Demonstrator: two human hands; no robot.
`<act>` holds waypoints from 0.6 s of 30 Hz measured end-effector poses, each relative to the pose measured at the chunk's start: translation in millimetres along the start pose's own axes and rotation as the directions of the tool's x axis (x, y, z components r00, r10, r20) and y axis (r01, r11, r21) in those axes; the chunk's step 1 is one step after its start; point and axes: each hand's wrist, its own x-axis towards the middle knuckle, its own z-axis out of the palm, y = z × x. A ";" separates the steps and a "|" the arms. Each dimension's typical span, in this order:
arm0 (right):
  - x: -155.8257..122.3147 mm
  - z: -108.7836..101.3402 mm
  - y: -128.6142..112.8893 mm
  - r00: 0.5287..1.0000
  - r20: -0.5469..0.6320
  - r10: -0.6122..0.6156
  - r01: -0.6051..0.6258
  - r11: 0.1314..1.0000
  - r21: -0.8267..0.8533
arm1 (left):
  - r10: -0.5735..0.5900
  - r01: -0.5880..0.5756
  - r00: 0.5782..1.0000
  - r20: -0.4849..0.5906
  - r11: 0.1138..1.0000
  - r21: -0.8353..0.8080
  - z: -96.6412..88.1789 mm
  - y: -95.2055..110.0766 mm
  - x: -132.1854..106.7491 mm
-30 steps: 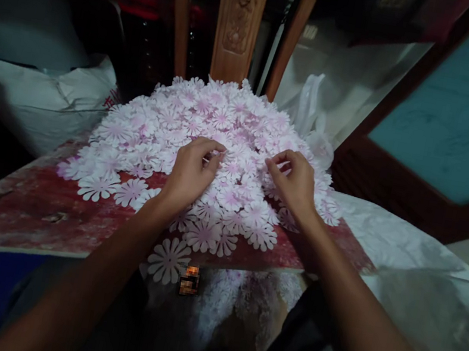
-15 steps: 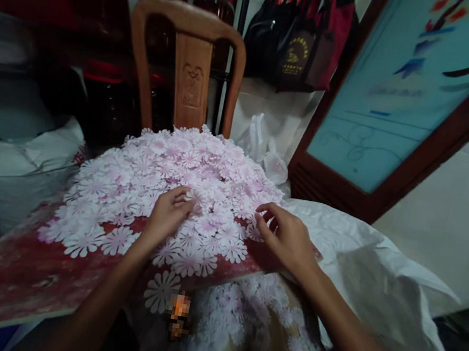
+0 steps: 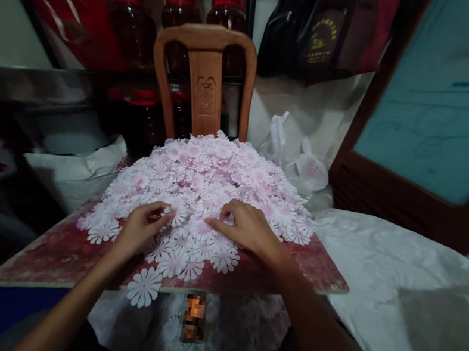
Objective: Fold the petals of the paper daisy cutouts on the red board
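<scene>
Head view. The left hand (image 3: 141,228) pinches thumb against forefinger on one of the pink-and-white flower cut-outs (image 3: 211,177), which lie heaped on a red board (image 3: 319,263) in front of a wooden chair (image 3: 204,73). The right hand (image 3: 247,229) rests on the heap's near slope with its fingers curled down. Whether it grips a piece cannot be told. The step appears to be separating single flowers from the pile. The next move calls for lifting one thin piece free without dragging its overlapping neighbours off the board's edge.
</scene>
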 end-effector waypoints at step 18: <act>-2.1 -17.5 18.3 0.997 0.025 0.073 -0.075 0.993 0.092 | 0.018 -0.012 1.000 -0.018 0.955 0.297 -23.8 -16.6 1.4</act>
